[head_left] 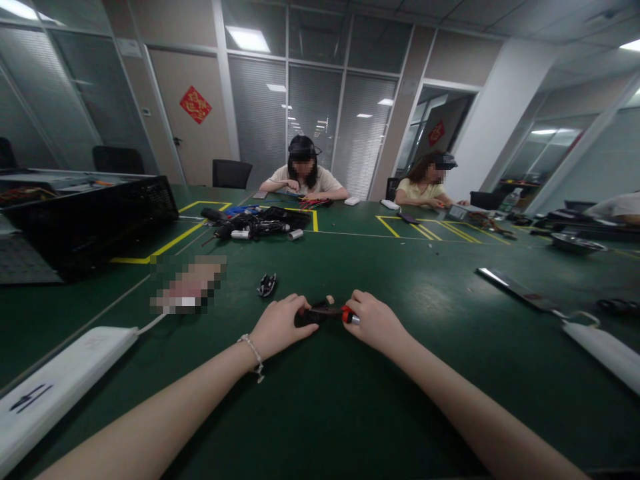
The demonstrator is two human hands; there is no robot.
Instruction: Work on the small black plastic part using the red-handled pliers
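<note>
My left hand (283, 321), with a beaded bracelet at the wrist, pinches a small black part (305, 317) just above the green table. Across from it my right hand (373, 319) is closed around a red-handled tool (347, 315) that looks like pliers. Its dark metal end (327, 311) reaches left and meets the black part. The right hand's fingers cover most of the handle, and a silvery piece shows below them. A small pale bit (330, 300) lies right behind the tool. Left of my hands rests a black and silver piece (267, 285).
A white power bank (70, 367) with a cable to a phone (193, 283) lies left; another white one (600, 353) is right, cabled to a dark slab (517, 288). Behind are a heap of black parts (260, 223) and a computer case (110, 227). Two people sit opposite.
</note>
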